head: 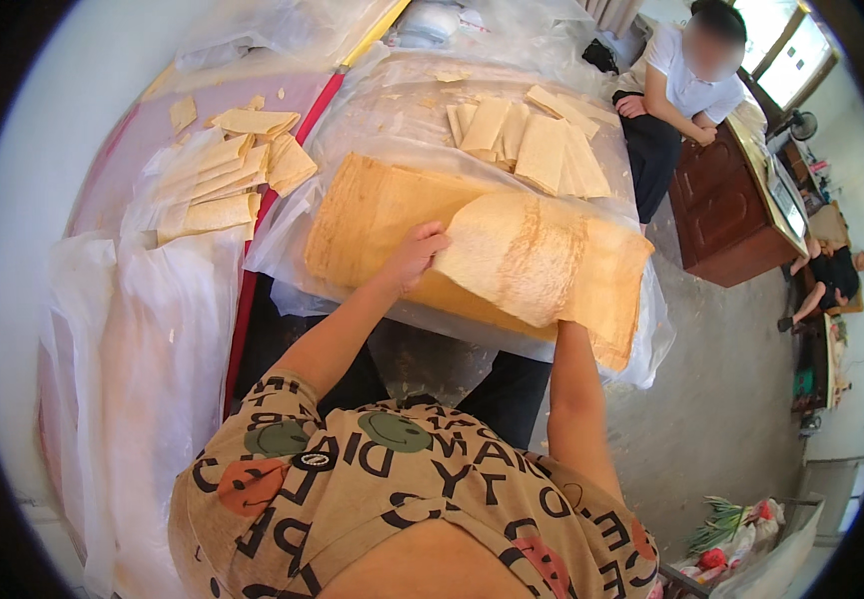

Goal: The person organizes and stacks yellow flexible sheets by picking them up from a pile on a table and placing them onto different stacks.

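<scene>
A wide stack of thin yellow-tan sheets (372, 217) lies on plastic sheeting in front of me; they look like dried bean curd skins, though I cannot tell for sure. My left hand (423, 253) pinches the left edge of the top sheet (514, 251), which is raised and curls over the stack. The right forearm reaches beneath that sheet's near edge, and my right hand is hidden under it. Beyond the stack lie folded pale sheets (544, 150) in a fanned pile. More folded sheets (229, 172) rest at the left, partly under clear plastic.
At the upper right a person in a white shirt (690, 82) sits by a reddish-brown wooden desk (731, 202). Another person (832, 273) sits farther back. Clear plastic sheeting (170, 359) drapes the left surface. Bags with green onions (720, 524) stand at the lower right.
</scene>
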Demonstrator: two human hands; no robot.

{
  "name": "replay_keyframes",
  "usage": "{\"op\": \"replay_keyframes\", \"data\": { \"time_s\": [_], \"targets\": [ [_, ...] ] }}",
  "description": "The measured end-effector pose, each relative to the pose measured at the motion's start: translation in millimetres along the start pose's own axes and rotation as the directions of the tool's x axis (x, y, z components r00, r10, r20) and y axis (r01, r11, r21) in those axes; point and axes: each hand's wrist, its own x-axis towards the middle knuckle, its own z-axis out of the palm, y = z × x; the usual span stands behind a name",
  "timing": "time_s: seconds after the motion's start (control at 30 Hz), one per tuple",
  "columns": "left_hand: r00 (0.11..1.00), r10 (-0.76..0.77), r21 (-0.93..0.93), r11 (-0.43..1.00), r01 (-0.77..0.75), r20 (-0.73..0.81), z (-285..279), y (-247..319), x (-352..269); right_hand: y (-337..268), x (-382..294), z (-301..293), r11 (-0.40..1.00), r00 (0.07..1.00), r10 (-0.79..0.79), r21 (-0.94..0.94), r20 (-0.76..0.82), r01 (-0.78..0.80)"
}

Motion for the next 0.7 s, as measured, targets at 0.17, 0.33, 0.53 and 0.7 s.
{"op": "replay_keyframes", "data": {
  "time_s": [0.17,0.33,0.53,0.7],
  "targets": [
    [1.0,0.018,0.102,0.995,-0.017,-0.01,-15,-25,7,7,13,-10,0.998,0.999,0.05,0.035,0.012,-0.05],
    [0.997,0.066,0.129,0.99,-0.06,-0.039,-4,-19,17,13,15,-18,0.99,0.994,0.111,0.083,-0.005,-0.111],
    [0.98,0.099,0.556,0.831,0.013,-0.171,-55,-18,31,11,-29,-16,0.973,0.975,0.199,0.135,-0.101,-0.185],
    [0.958,0.161,0.727,0.683,0.067,-0.239,-85,-27,16,4,-48,-9,0.915,0.943,0.32,0.288,-0.094,-0.282]
  ]
}}
